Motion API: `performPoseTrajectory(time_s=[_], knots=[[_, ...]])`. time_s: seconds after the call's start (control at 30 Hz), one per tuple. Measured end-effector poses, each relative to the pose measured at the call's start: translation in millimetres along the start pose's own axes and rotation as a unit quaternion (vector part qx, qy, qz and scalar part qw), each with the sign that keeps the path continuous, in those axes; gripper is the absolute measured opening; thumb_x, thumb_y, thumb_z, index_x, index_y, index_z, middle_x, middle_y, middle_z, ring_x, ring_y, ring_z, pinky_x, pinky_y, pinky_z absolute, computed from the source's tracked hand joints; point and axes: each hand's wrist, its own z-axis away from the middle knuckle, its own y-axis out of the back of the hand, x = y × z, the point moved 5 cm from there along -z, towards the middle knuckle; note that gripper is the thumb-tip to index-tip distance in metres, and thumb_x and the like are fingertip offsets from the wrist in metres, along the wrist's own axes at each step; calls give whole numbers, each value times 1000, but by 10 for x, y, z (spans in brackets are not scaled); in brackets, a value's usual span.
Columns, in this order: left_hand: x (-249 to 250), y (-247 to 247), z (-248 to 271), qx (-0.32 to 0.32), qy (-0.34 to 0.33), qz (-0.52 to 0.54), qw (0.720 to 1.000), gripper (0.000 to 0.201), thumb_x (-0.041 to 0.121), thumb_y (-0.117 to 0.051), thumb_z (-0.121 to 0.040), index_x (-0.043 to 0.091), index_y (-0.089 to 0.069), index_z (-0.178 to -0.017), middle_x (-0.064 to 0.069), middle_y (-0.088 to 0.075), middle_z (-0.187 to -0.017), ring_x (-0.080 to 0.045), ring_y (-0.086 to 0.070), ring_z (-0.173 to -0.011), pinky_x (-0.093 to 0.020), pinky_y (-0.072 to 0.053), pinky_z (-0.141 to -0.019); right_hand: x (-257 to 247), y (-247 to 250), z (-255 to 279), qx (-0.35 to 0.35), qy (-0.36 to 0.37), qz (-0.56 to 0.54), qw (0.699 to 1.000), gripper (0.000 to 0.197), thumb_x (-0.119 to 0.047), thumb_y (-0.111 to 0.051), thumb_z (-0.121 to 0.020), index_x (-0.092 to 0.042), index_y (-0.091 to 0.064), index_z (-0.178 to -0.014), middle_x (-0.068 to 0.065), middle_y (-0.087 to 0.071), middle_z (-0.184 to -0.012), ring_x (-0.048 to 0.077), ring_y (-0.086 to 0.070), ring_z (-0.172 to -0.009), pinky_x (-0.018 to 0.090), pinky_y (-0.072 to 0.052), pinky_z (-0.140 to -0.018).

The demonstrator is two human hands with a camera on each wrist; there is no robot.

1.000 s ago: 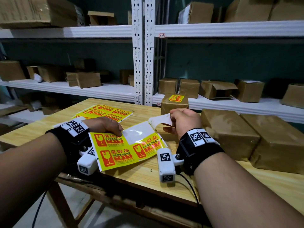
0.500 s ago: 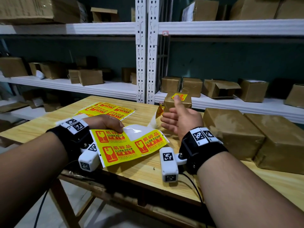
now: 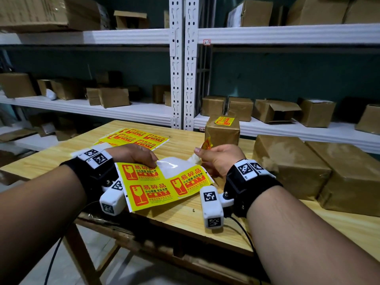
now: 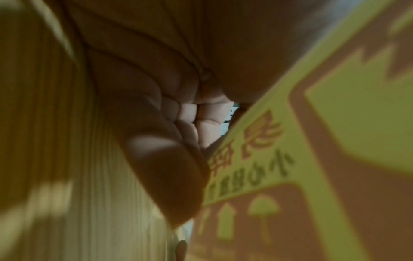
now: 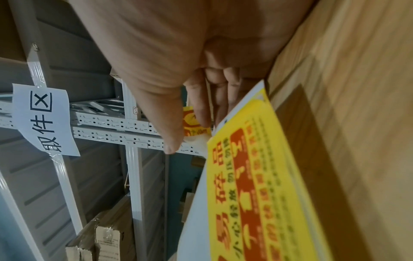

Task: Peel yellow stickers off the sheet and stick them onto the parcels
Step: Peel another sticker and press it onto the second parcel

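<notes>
Peeling done: our right hand (image 3: 219, 159) now pinches freed sticker (image 3: 206, 145), lifted off sheet (image 3: 162, 183) vs half sec ago. Left hand (image 3: 135, 155) fingers flat, pinning sheet on near table (image 3: 185, 214). Next prob unlabelled parcel (image 3: 287, 167) at right; far parcel (image 3: 223, 133) already stickered.

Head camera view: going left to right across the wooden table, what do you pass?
Left hand → sticker sheet → right hand pinching a peeled sticker → two large brown parcels.

A parcel storeroom: white steel shelving (image 3: 176, 83) stacked with taped cardboard boxes (image 3: 213, 104) behind a wooden worktable (image 3: 181, 214).
</notes>
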Motion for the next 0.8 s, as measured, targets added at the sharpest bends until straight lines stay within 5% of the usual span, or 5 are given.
performPoseTrajectory(time_s=[0.2,0.37,0.5,0.63,0.8], knots=[[10,6,-17,-20,-11,-16,1000,71,36,-101,-1,14,-82,-65,-13,-77,-70,-24,-74,-57,-29,-60,-53,-11,26,-36,40,28,-35,998,16,-16,-71,-95,-11,-69,-80,11,-74,-67,22,-66,-53,29,-54,-49],[35,-5,30,5,-14,-16,1000,13,6,-90,-63,15,-81,-61,-10,-75,-64,-20,-72,-52,-28,-61,-53,-81,89,-87,104,47,-112,987,14,-18,-57,-101,-12,-63,-90,13,-75,-81,21,-76,-64,34,-59,-55],[7,29,51,33,-7,-11,999,24,0,-88,-47,15,-81,-64,-8,-75,-66,-17,-72,-52,-22,-57,-51,-112,218,-118,161,63,-147,974,19,-20,-48,-102,-9,-64,-104,13,-77,-84,21,-77,-64,31,-55,-49],[-105,84,108,96,39,48,993,17,16,-75,-83,6,-75,-98,-21,-71,-94,-30,-68,-65,-29,-58,-55,-149,238,-80,168,85,-152,970,16,-20,-51,-102,-12,-64,-97,10,-76,-81,19,-76,-63,31,-54,-49],[-81,191,112,158,40,3,987,23,22,-84,-75,17,-83,-97,-15,-79,-106,-27,-78,-78,-36,-64,-74,-222,300,-46,194,103,-177,959,15,-19,-49,-103,-12,-63,-101,9,-73,-77,15,-73,-57,30,-55,-47]])
